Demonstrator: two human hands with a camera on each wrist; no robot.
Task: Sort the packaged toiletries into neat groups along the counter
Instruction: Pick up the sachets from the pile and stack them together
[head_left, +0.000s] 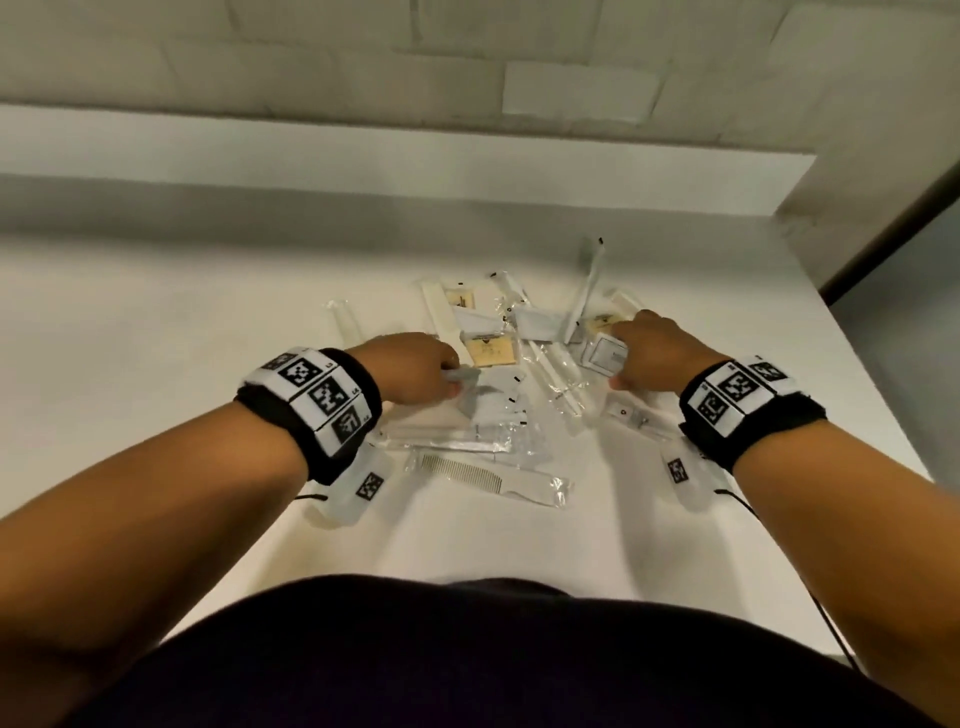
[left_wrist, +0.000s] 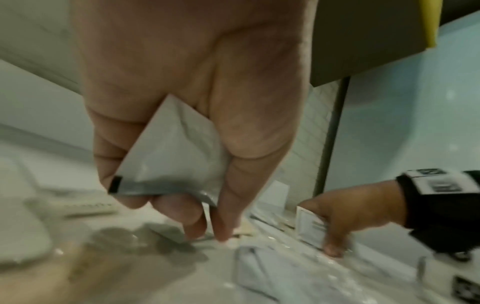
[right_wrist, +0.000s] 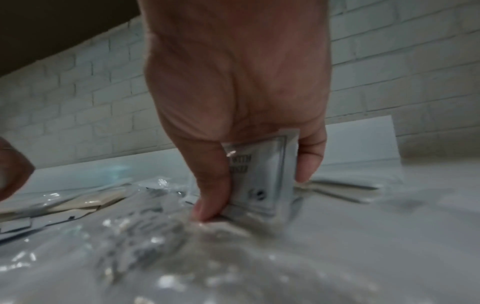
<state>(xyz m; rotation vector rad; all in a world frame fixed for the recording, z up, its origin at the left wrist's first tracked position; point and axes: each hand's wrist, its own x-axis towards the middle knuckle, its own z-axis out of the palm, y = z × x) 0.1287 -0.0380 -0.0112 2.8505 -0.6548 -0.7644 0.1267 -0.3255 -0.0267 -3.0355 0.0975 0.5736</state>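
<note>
A heap of packaged toiletries (head_left: 519, 374) lies in the middle of the white counter (head_left: 156, 364): clear sleeves, white sachets and tan soap packets (head_left: 491, 353). My left hand (head_left: 415, 374) is at the heap's left side and pinches a flat white sachet (left_wrist: 168, 156) with a black mark at its corner. My right hand (head_left: 649, 348) is at the heap's right side and holds a small white printed packet (right_wrist: 262, 174) upright between thumb and fingers, its lower edge on the heap.
A wrapped white comb (head_left: 488, 475) lies at the near edge of the heap. A raised ledge (head_left: 363, 150) and a white brick wall (head_left: 311, 57) run behind the counter. The counter's right edge (head_left: 872, 395) drops off beside my right wrist.
</note>
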